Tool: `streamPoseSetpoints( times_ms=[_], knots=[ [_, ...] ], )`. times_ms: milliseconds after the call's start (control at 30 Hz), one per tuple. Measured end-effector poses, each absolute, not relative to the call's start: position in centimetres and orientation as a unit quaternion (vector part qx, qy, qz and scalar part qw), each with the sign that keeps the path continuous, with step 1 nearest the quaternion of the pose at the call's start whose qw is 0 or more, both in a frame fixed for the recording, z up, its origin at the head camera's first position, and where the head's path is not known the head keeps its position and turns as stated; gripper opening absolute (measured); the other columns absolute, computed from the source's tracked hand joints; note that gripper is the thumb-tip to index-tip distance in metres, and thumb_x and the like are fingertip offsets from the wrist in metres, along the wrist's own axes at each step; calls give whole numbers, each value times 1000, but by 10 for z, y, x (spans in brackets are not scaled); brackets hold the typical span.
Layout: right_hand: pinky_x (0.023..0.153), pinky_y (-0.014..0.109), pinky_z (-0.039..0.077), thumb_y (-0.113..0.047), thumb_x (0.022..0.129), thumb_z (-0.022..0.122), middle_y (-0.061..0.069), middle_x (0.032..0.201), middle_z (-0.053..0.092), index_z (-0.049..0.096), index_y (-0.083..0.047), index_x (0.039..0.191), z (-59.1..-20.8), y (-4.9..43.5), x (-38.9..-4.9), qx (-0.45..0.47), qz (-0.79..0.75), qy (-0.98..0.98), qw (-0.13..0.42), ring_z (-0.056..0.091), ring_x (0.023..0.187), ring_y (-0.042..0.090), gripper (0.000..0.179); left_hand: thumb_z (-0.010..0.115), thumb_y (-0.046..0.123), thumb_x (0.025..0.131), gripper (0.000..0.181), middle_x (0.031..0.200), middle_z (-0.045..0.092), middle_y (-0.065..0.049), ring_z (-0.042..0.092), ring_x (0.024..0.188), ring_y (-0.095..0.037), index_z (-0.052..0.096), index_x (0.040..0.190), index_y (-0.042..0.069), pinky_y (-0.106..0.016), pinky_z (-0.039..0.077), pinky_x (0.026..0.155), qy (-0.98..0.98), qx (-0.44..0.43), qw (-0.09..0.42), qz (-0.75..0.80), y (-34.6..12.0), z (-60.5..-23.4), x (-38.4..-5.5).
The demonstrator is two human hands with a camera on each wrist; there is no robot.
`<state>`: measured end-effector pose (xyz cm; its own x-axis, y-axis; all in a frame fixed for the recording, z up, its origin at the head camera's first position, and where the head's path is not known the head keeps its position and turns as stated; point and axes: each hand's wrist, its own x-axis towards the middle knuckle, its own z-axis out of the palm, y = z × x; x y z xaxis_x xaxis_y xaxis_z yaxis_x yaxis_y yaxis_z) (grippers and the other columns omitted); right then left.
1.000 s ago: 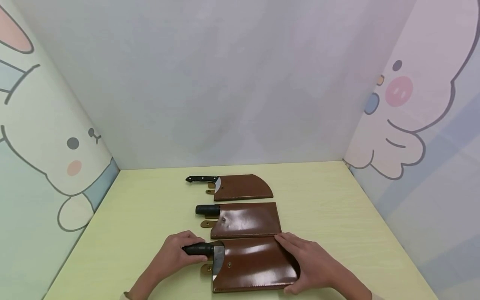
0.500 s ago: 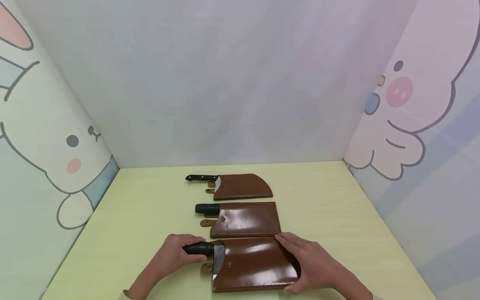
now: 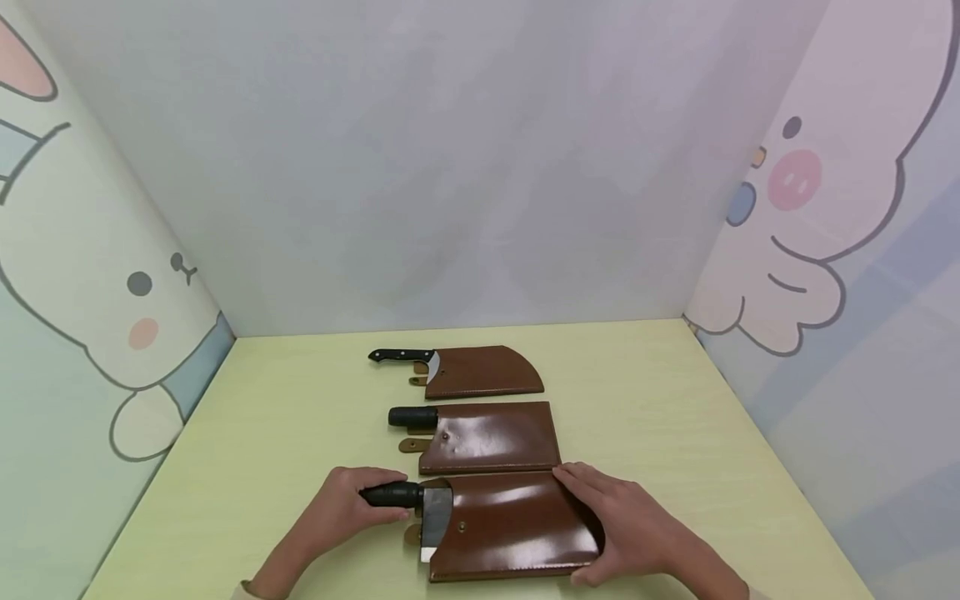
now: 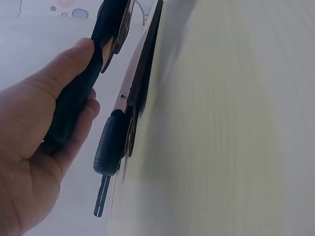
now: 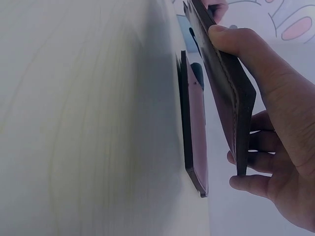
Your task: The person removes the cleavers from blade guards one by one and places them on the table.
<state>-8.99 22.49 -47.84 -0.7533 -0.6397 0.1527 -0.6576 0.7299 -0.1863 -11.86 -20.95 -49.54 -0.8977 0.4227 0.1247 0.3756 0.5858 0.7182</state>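
My left hand (image 3: 339, 510) grips the black handle (image 3: 396, 494) of a cleaver at the front of the table. A strip of the cleaver's metal blade (image 3: 437, 521) shows at the sheath mouth; the rest is hidden inside a glossy brown leather sheath (image 3: 517, 527). My right hand (image 3: 633, 529) holds the right end of that sheath, thumb on the near edge and fingers on the far one. In the right wrist view the held sheath (image 5: 224, 78) is raised off the table. The left wrist view shows thumb and fingers around the handle (image 4: 74, 105).
Just beyond lies a second sheathed cleaver with a black handle (image 3: 412, 417) and a rectangular brown sheath (image 3: 495, 437). Farther back is a third, its brown sheath (image 3: 487, 372) rounded at the end. The pale table (image 3: 637, 392) meets a grey back wall (image 3: 465, 183).
The front cleaver has slid slightly left out of its sheath, and a wider strip of blade shows. My left hand has shifted a little left with the handle; the right hand keeps its hold.
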Motion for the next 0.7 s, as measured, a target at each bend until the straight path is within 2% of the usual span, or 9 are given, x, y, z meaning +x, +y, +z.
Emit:
streamPoseSetpoints(
  times_ms=[267, 700],
  knots=[
    [82, 46, 57, -83, 65, 76, 12, 149, 54, 46, -12, 154, -481, 227, -89, 349, 120, -928, 39, 63, 122, 28, 118, 86, 41, 82, 46, 108, 77, -2, 67, 88, -3, 78, 116, 12, -24, 53, 68, 879, 240, 38, 409, -212, -498, -118],
    [83, 42, 56, -82, 66, 77, 6, 148, 54, 47, -12, 153, -481, 229, -90, 353, 126, -925, 55, 64, 120, 25, 115, 87, 35, 81, 39, 107, 77, 0, 69, 91, -4, 79, 114, 16, -26, 55, 70, 869, 251, 1, 426, -215, -498, -117]
  ],
)
